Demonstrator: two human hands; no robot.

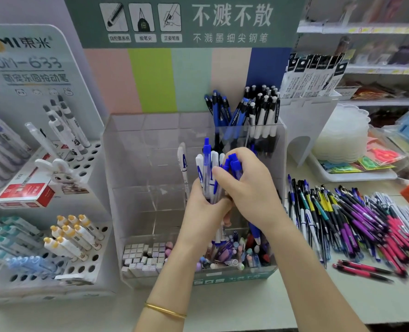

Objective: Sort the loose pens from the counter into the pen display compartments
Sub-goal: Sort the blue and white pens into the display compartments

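Note:
My left hand (202,207) grips a bunch of blue-and-white pens (207,168) upright over the clear acrylic pen display (151,188). My right hand (249,185) curls round the same bunch from the right, its fingers on the blue clicker tops. One white pen (183,166) stands alone in a middle compartment. The back compartments hold blue pens (219,109) and black-and-white pens (265,111). A heap of loose pens (356,219) in purple, pink, black, yellow and blue lies on the counter to the right.
A white holed pen stand (55,212) with several pens and a red box stands at the left. The display's front row holds small erasers and caps (146,257). A white tray (356,176) with plastic lids and packets sits at back right, shelves behind it.

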